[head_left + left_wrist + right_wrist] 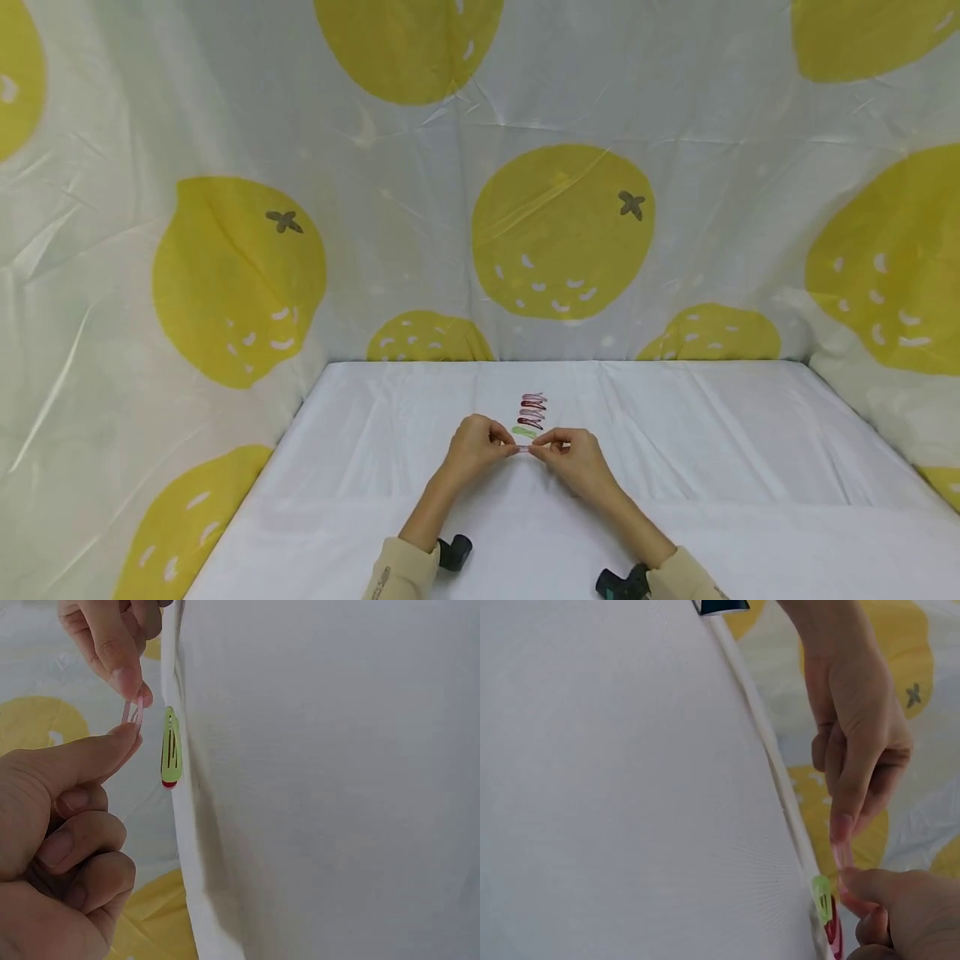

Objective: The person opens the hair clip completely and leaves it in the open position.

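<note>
Between both hands is a pink snap hair clip [134, 713], held at its two ends. My left hand [476, 446] pinches one end between thumb and index finger, its other fingers curled in. The opposite end is pinched by the right hand [576, 457]. Just beyond the fingertips lies a light green snap hair clip [524, 432] on the white cloth. Behind it, a column of dark red and pink hair clips [532, 411] runs away from me. Fingertips cover much of the pink clip.
A white cloth covers the table [360, 467]. Around its back and sides hangs a curtain [405, 225] printed with yellow lemons. Dark wrist-camera mounts [455, 552] sit by the beige sleeves [405, 571].
</note>
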Demonstrator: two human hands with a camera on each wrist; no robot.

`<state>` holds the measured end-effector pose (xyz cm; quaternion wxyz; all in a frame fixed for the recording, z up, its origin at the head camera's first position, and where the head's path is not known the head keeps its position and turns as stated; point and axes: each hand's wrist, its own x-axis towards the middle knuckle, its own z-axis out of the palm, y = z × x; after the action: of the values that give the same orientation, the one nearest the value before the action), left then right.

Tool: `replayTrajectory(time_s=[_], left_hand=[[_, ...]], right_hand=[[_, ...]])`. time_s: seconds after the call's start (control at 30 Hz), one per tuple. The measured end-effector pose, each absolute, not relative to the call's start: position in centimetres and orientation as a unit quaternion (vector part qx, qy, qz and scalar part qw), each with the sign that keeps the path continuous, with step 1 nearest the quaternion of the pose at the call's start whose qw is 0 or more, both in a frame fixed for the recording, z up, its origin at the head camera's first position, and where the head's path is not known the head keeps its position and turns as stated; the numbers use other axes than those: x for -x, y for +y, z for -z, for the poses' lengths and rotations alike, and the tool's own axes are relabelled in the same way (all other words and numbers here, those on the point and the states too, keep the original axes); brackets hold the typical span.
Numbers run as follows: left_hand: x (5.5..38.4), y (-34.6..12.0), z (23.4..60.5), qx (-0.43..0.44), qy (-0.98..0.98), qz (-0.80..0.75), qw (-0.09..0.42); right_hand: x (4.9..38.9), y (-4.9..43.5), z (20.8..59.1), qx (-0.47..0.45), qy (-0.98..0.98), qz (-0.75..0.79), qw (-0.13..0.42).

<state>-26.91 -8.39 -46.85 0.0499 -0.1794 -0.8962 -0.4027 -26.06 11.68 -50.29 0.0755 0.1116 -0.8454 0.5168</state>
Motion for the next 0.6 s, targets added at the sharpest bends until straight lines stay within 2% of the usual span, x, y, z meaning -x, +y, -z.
replayTrajectory(time_s=[0.1, 0.23, 0.6], left_hand=[[27.4, -8.0, 46.5, 0.176, -0.901, 0.396, 0.033], [27.9, -8.1, 46.4, 0.170, -0.903, 0.392, 0.038], [29.1, -7.9, 46.4, 0.153, -0.922, 0.356, 0.006]], right_hand=[[26.2, 12.0, 50.2, -0.109, -0.852, -0.505, 0.087], [26.3, 12.1, 50.4, -0.111, -0.856, -0.495, 0.100], [26.5, 12.2, 50.4, -0.101, -0.865, -0.485, 0.087]])
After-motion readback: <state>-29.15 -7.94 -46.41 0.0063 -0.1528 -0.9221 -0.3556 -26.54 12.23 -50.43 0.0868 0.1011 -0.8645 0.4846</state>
